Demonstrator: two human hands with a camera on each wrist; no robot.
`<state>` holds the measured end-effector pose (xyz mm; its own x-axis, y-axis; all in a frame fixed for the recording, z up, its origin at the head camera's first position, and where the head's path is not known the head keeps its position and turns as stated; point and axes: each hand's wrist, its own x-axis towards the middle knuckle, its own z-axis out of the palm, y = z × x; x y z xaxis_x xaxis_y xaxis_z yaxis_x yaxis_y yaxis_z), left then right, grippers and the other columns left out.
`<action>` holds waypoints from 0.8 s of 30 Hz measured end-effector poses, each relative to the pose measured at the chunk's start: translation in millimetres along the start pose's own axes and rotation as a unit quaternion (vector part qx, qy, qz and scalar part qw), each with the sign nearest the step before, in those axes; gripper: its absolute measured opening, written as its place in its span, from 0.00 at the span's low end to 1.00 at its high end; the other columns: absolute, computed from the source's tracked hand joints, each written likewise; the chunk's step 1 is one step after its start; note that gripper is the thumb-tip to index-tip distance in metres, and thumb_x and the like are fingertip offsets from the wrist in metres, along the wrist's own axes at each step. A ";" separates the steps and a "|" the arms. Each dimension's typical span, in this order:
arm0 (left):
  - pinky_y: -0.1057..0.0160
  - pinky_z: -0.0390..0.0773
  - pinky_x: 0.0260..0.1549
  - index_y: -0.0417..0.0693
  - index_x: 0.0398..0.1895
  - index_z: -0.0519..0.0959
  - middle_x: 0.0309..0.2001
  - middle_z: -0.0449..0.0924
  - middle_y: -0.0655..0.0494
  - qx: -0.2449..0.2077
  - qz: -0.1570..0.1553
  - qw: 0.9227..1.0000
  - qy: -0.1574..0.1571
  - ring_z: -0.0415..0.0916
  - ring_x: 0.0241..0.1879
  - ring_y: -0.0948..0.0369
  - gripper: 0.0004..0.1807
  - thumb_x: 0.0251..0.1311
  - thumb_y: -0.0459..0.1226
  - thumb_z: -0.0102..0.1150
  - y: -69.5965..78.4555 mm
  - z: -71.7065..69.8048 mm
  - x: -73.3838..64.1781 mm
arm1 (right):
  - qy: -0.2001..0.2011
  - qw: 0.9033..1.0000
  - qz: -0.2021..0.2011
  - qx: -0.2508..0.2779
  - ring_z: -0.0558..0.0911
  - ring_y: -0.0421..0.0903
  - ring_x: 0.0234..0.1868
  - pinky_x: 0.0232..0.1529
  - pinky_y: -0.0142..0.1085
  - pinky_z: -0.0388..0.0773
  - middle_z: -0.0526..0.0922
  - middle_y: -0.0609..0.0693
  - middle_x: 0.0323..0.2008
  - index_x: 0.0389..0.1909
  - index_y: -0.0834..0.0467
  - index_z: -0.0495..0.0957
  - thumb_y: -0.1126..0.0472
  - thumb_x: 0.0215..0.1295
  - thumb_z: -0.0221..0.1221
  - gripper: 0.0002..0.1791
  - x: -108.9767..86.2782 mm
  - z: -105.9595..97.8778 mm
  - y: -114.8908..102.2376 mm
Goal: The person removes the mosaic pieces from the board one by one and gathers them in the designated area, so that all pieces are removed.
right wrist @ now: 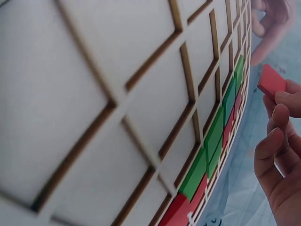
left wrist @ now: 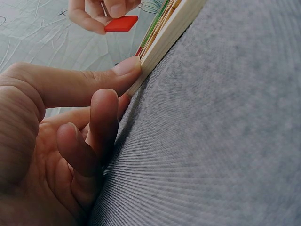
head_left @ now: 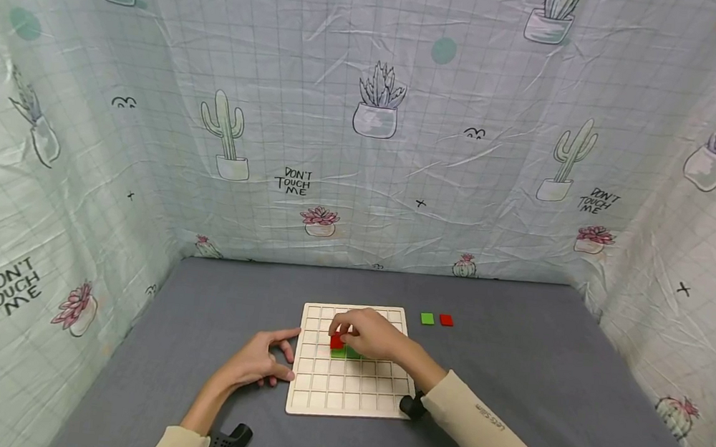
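While my left hand (head_left: 254, 359), fingers parted, touches the grid board (head_left: 350, 400) at lower centre, my right hand (head_left: 377, 335) pinches a red tile (left wrist: 122, 24).

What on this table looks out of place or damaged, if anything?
Nothing stands out as odd. The green tile and red tile off the board lie side by side; I see no damage. The right hand holds another red tile.

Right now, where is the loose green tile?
In the head view, the loose green tile lies on the grey cloth, just right of the wooden board near its far corner, with a red tile on its right.
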<state>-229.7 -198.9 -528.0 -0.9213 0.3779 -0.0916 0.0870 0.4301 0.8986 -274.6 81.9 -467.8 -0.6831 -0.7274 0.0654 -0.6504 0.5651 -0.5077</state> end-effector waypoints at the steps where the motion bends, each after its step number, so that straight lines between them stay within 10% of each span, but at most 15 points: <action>1: 0.64 0.68 0.10 0.42 0.77 0.67 0.37 0.80 0.51 0.001 -0.001 1.000 0.000 0.75 0.16 0.60 0.51 0.46 0.33 0.80 -0.1 0.2 0.0 | 0.000 1.000 0.002 0.002 0.84 0.38 0.39 0.45 0.34 0.81 0.88 0.44 0.41 0.48 0.51 0.86 0.66 0.72 0.59 0.11 -1.5 -1.1 1.5; 24: 0.63 0.69 0.10 0.42 0.77 0.67 0.38 0.80 0.50 0.001 0.002 1.000 -0.003 0.76 0.16 0.60 0.50 0.47 0.33 0.79 -0.4 0.3 -1.3 | 0.035 0.999 0.010 0.023 0.78 0.38 0.29 0.33 0.32 0.76 0.89 0.54 0.42 0.48 0.57 0.86 0.70 0.71 0.60 0.11 -35.2 -24.5 35.1</action>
<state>-228.4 -199.3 -528.3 -0.9184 0.3853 -0.0902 0.0925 0.4307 0.8977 -281.6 136.9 -466.8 -0.7188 -0.6859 0.1135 -0.6209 0.5600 -0.5484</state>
